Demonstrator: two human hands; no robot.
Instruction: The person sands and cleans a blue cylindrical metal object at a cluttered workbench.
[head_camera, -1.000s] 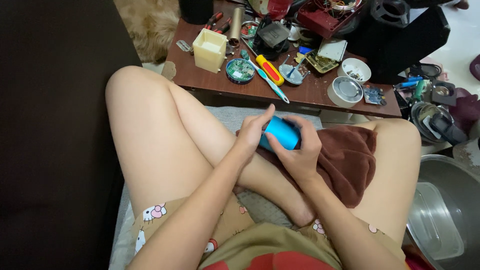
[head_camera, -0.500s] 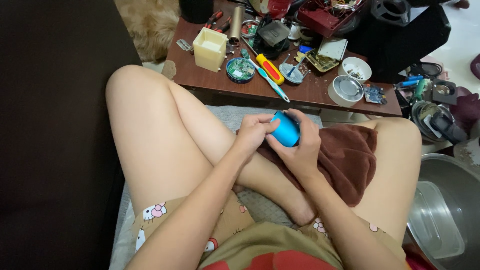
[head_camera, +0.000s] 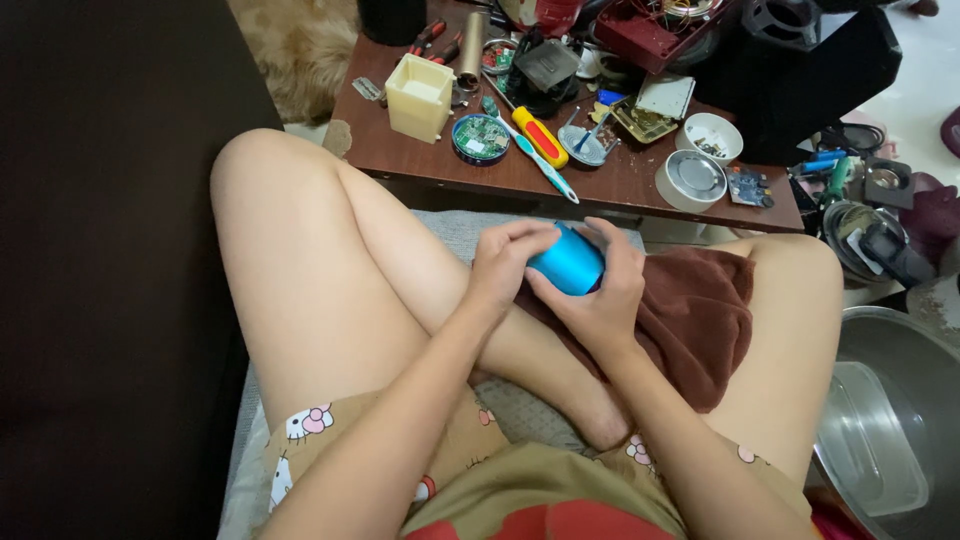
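Note:
A small blue cylinder (head_camera: 568, 264) sits between both of my hands above my crossed legs. My right hand (head_camera: 603, 300) cups it from below and from the right, fingers wrapped around its far end. My left hand (head_camera: 503, 262) grips its left end, fingertips curled over the top. A brown cloth (head_camera: 700, 320) lies over my right thigh, just under the hands.
A low wooden table (head_camera: 610, 185) stands ahead, crowded with a cream square box (head_camera: 419, 96), a round circuit board (head_camera: 480, 138), a red-and-yellow screwdriver (head_camera: 540, 137), a teal toothbrush (head_camera: 545, 170), a metal ring (head_camera: 695, 178) and a white bowl (head_camera: 709, 136). A steel basin (head_camera: 890, 430) is at lower right.
The blue cylinder has been turned in my hands from lying sideways to pointing more end-on. My left fingers have closed further over its left end.

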